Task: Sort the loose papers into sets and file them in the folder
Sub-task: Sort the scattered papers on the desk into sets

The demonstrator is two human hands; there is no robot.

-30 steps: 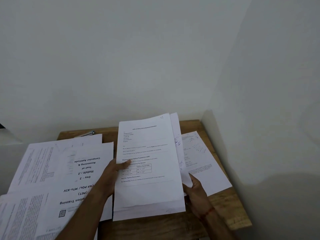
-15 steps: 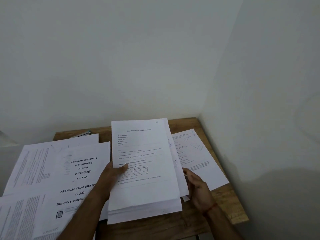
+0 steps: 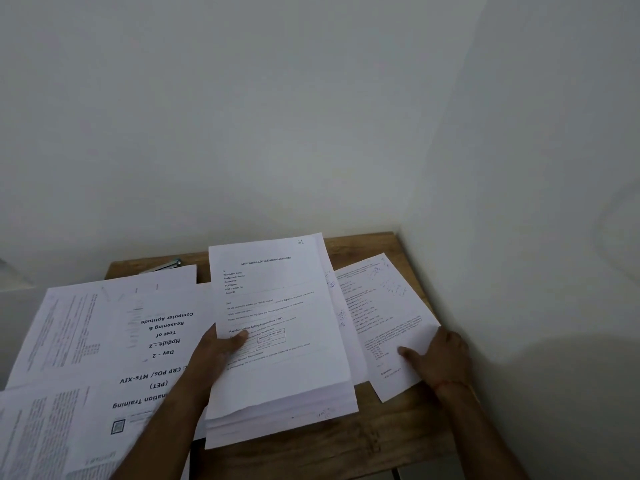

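To the left of the left grip, a spread of white printed sheets (image 3: 104,341) overlaps across the brown wooden bench (image 3: 346,441). At least four sheets can be counted there. The topmost is a cover page reading "Computer Aptitude", its print upside down to the camera. Beyond them, close to the pale wall, lies one small silvery object (image 3: 166,265), too small to identify.

The left grip (image 3: 221,351) holds one thick stack of white papers (image 3: 284,358) by its left edge. Its thumb lies flat on the top page, beside a small printed table, and its fingers are hidden beneath the stack. One page with blue pen marks juts out along the stack's far-right side.

Just right of the stack, the right grip (image 3: 438,358) holds one single white sheet with print and blue handwriting (image 3: 377,317) at its right edge. The thumb presses on top and the fingers curl narrowly at the edge. The sheet's left side is tucked under the stack. One thin red thread (image 3: 446,385) circles the right wrist.
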